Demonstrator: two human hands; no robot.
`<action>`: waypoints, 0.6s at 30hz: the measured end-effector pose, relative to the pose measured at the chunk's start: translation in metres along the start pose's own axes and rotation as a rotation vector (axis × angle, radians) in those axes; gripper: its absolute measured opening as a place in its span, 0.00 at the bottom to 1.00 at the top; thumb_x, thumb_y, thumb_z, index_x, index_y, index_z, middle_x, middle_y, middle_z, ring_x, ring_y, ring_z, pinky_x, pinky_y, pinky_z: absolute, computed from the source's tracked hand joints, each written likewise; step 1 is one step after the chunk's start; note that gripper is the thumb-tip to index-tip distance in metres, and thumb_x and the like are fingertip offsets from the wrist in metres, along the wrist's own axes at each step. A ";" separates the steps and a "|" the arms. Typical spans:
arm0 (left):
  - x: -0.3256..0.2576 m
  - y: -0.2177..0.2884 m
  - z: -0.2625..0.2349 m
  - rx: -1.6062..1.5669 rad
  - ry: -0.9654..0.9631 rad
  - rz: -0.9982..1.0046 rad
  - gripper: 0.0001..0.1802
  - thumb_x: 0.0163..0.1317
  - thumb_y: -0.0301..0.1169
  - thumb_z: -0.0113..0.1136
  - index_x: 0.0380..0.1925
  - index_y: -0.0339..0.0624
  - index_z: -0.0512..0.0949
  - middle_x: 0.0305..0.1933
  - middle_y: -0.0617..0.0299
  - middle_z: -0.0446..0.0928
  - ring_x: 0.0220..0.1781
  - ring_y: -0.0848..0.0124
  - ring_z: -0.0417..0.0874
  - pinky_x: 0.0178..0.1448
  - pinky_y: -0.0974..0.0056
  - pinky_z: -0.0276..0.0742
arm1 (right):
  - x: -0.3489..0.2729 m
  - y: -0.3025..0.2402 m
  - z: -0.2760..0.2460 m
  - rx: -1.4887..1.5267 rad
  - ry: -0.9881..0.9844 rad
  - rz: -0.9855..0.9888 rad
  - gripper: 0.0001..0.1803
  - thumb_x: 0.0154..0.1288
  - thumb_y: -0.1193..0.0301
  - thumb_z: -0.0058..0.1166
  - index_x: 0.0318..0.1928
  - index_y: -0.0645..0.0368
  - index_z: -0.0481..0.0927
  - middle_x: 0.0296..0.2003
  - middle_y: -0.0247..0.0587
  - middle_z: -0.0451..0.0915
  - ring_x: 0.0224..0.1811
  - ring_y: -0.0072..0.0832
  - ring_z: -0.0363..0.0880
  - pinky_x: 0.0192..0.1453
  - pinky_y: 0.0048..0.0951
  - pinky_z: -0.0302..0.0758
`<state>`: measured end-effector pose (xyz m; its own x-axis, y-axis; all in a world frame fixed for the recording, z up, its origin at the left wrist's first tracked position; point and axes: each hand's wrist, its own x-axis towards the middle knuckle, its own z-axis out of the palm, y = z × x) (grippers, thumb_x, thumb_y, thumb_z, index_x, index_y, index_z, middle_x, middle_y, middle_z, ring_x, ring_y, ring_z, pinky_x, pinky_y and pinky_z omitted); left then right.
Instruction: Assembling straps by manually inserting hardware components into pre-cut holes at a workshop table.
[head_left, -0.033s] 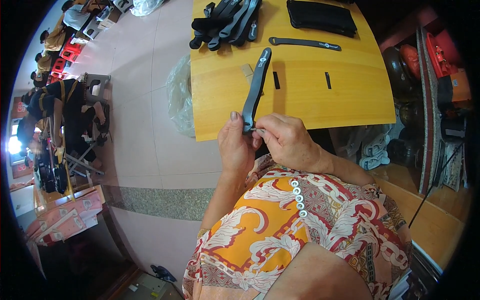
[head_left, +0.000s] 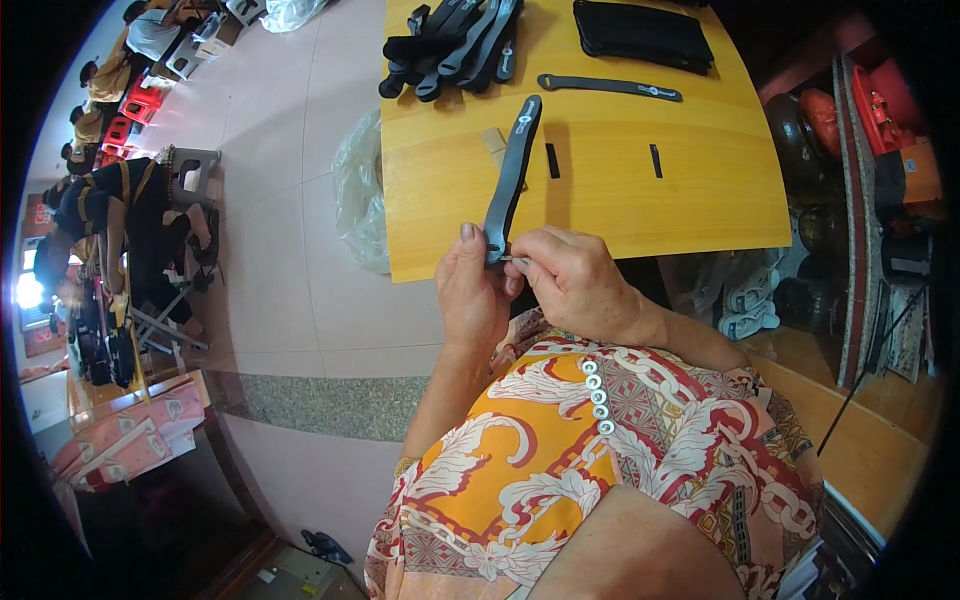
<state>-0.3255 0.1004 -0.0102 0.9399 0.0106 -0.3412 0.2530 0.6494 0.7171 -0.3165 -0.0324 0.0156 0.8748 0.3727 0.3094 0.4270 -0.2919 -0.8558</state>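
Note:
My left hand (head_left: 470, 292) is closed on the lower end of a dark grey strap (head_left: 514, 165), which rises at a slant over the table's near edge. The strap carries a white print near its rounded upper end. My right hand (head_left: 582, 282) pinches at that same lower end, fingers and thumb pressed together. Between them a thin, pale tip shows, too small to name. Farther off, another grey strap (head_left: 612, 87) lies flat. Two short black strips, a left one (head_left: 553, 161) and a right one (head_left: 656, 161), rest on the tabletop.
A heap of grey straps (head_left: 470, 50) and a black pouch (head_left: 640, 38) occupy the far side of the yellow table (head_left: 700, 215). Behind the raised strap is a tan piece (head_left: 494, 141). A clear plastic bag (head_left: 360, 195) hangs left; shoes (head_left: 752, 305) stand right. Other people sit far left.

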 end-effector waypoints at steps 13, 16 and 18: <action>-0.003 -0.006 -0.001 0.241 0.048 0.179 0.19 0.68 0.44 0.42 0.34 0.37 0.73 0.19 0.65 0.71 0.17 0.81 0.68 0.20 0.76 0.62 | 0.000 0.002 0.003 -0.002 0.012 0.052 0.04 0.55 0.84 0.48 0.32 0.67 0.72 0.25 0.48 0.75 0.28 0.41 0.78 0.30 0.34 0.74; -0.003 -0.011 0.000 0.432 0.082 0.343 0.19 0.68 0.43 0.43 0.36 0.37 0.73 0.19 0.68 0.71 0.17 0.82 0.67 0.19 0.78 0.59 | 0.000 0.004 0.005 -0.114 0.049 -0.031 0.05 0.53 0.85 0.48 0.32 0.66 0.72 0.25 0.48 0.75 0.28 0.43 0.77 0.29 0.35 0.73; -0.003 -0.014 0.001 0.534 0.092 0.504 0.18 0.68 0.41 0.43 0.38 0.36 0.73 0.20 0.70 0.69 0.18 0.84 0.65 0.20 0.78 0.59 | 0.000 0.004 0.005 -0.195 0.068 -0.087 0.06 0.52 0.85 0.48 0.33 0.66 0.72 0.25 0.48 0.75 0.27 0.43 0.77 0.28 0.35 0.72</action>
<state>-0.3318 0.0904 -0.0181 0.9545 0.2884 0.0753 -0.1055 0.0904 0.9903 -0.3165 -0.0290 0.0101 0.8436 0.3452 0.4113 0.5316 -0.4287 -0.7305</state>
